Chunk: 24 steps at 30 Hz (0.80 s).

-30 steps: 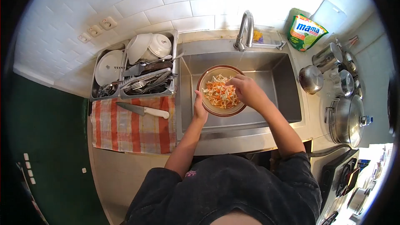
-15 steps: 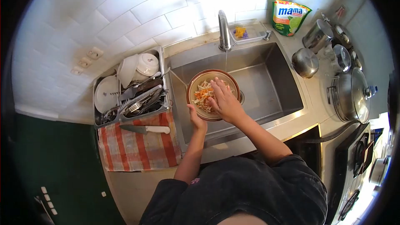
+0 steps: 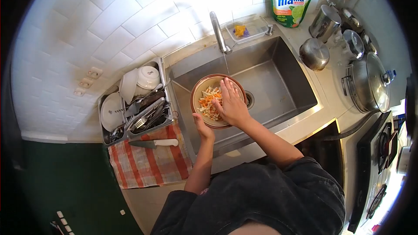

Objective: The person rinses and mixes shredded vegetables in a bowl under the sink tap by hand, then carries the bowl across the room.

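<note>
Steel sink (image 3: 278, 85) at mid-frame lies under the bowl (image 3: 201, 87) of vegetable shreds (image 3: 208, 101); left hand (image 3: 204, 130) braces its rim, finger grip hidden; right hand (image 3: 233, 108), fingers together, thumb spread, should press lightly.

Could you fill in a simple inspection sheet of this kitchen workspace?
Surface: metal sink set in a pale countertop.
Job's things: bowl of shredded food over the sink; thin stream of water falling from the faucet.
Clutter: knife on a checked cloth; metal trays of dishes and cutlery; green pouch; lidded pot.
Hands: left hand holds the bowl, fingers mostly hidden; right hand is open over the food.
Cables: nothing seen; a ribbed hose runs near the stove.
Surroundings: white tiled wall behind.
</note>
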{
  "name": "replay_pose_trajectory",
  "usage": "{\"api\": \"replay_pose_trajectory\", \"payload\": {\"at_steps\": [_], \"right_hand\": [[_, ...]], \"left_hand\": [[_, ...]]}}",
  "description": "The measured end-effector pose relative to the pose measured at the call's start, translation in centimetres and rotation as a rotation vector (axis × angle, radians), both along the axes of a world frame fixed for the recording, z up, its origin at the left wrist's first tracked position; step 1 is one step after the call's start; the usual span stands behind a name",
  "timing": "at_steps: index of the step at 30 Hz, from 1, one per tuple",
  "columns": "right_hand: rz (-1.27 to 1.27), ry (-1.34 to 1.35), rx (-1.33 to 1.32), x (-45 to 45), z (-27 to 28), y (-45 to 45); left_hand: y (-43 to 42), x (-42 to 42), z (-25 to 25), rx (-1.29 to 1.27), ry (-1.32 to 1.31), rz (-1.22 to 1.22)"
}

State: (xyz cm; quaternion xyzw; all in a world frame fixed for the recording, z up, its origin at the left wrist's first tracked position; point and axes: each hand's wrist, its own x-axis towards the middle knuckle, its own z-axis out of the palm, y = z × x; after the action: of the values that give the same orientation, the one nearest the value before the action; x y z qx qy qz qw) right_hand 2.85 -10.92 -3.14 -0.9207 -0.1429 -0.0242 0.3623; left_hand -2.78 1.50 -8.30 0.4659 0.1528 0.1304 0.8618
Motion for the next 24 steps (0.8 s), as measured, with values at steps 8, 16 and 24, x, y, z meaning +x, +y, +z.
{"api": "replay_pose_trajectory", "payload": {"at_steps": [8,16,24], "right_hand": [[-0.024,0.03,0.048,-0.5,-1.5,0.5],[-0.037,0.068,0.134,-0.4,-2.0,0.7],[-0.039,0.054,0.133,-0.6,-2.6,1.0]], "left_hand": [[0.2,0.0,-1.1,0.109,0.005,-0.004],[0.4,0.2,-0.7,0.16,0.037,0.009],[0.9,0.2,-1.5,0.268,0.045,0.046]]}}
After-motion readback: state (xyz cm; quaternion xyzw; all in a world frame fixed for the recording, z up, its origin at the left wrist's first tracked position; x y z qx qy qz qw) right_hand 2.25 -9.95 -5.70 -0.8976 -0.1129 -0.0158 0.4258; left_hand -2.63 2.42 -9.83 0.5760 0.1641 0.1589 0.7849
